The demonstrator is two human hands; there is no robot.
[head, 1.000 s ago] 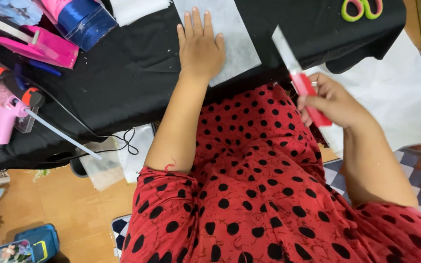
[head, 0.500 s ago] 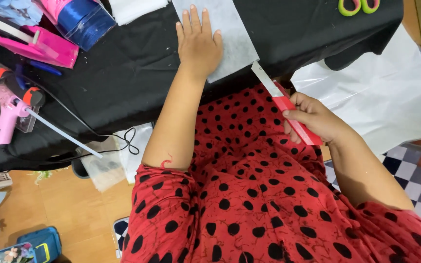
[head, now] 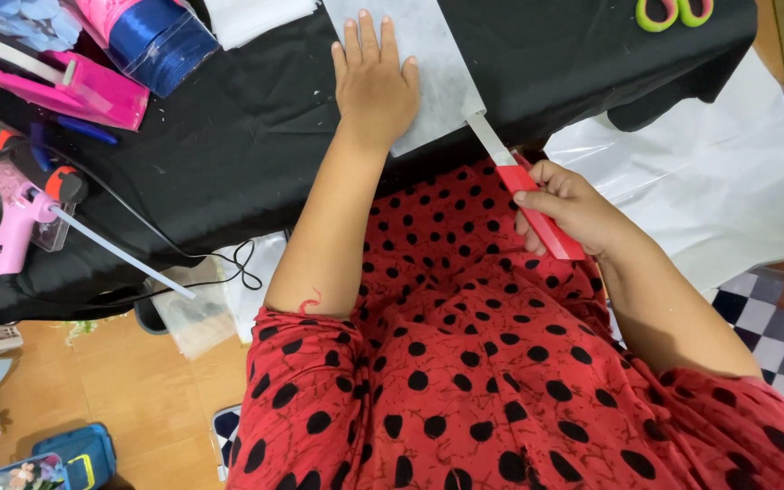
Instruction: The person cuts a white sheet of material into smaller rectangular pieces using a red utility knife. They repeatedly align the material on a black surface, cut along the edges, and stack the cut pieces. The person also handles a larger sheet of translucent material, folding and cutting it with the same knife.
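Observation:
My left hand (head: 376, 82) lies flat, fingers spread, on a white sheet of thin fabric (head: 442, 63) that rests on a black-covered table (head: 256, 145). My right hand (head: 569, 210) grips the red handle of a utility knife (head: 537, 213). Its long metal blade (head: 485, 138) points up-left and its tip meets the lower right corner of the white sheet, at the table's near edge. I wear a red dress with black dots.
A pink glue gun (head: 15, 218) with a glue stick and black cable lies at the left. A pink tape dispenser (head: 56, 77) and blue ribbon roll (head: 161, 36) sit at back left. Green-handled scissors (head: 673, 11) lie at back right. White sheeting (head: 719, 181) hangs at right.
My right hand has brought the knife left and down, from out beside the table to the corner of the white sheet. The left hand has stayed flat on the sheet.

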